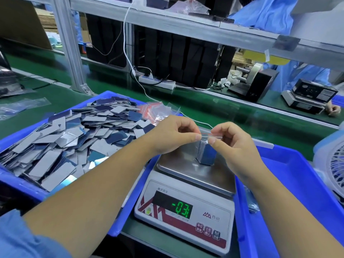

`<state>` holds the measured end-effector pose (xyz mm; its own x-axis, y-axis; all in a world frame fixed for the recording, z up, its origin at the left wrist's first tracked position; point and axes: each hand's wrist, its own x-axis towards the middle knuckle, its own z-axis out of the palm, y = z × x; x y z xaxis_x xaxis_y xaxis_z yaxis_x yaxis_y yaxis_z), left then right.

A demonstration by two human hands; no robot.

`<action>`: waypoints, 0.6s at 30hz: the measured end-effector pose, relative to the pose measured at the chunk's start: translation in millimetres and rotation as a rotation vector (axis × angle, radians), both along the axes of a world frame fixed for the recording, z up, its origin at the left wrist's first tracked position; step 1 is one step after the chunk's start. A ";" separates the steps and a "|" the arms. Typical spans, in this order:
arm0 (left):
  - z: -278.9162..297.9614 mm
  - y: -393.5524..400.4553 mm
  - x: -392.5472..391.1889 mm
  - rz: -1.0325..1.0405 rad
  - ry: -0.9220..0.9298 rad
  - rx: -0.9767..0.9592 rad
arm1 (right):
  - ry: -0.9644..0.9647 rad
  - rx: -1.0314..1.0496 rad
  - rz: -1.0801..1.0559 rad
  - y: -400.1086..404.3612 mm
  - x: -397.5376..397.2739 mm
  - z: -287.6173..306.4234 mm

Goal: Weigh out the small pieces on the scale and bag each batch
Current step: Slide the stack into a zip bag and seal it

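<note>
Centre frame: left hand [175, 135] and right hand [230, 140] pinch opposite ends of the bag [205, 151] mouth; bag hangs upright over the scale [186, 198].

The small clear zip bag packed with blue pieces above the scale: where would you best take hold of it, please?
Hold the small clear zip bag by its flat red-lined top strip, pinched at both ends from either side, as the left hand and right hand do. The pieces bulge the lower part into a block over the steel scale pan, so the thin strip probably pinches more easily.
</note>
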<state>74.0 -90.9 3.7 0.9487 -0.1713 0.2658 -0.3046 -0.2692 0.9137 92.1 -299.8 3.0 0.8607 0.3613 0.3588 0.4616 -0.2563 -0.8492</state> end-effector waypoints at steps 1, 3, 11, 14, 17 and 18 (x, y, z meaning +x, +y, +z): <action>-0.7 -0.9 0.7 0.028 -0.011 0.018 | -0.001 -0.026 -0.005 0.2 0.4 -1.7; -2.0 -1.3 3.1 0.098 -0.026 0.099 | -0.021 -0.107 -0.048 -0.2 2.7 -5.3; -6.0 8.8 8.3 0.260 -0.055 0.424 | -0.029 -0.330 -0.232 -5.0 7.6 -12.2; -6.1 9.7 9.6 0.299 -0.059 0.330 | -0.047 -0.315 -0.245 -4.5 6.5 -10.9; -5.0 6.0 8.3 0.311 -0.065 0.285 | -0.055 -0.330 -0.237 -3.0 4.6 -9.5; -4.6 4.5 7.8 0.315 -0.067 0.273 | -0.057 -0.334 -0.233 -2.5 3.8 -9.1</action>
<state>81.8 -86.4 -1.0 0.9480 0.0520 0.3140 -0.2251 -0.5880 0.7769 95.9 -302.2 -6.1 0.9155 0.2635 0.3040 0.4021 -0.6173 -0.6762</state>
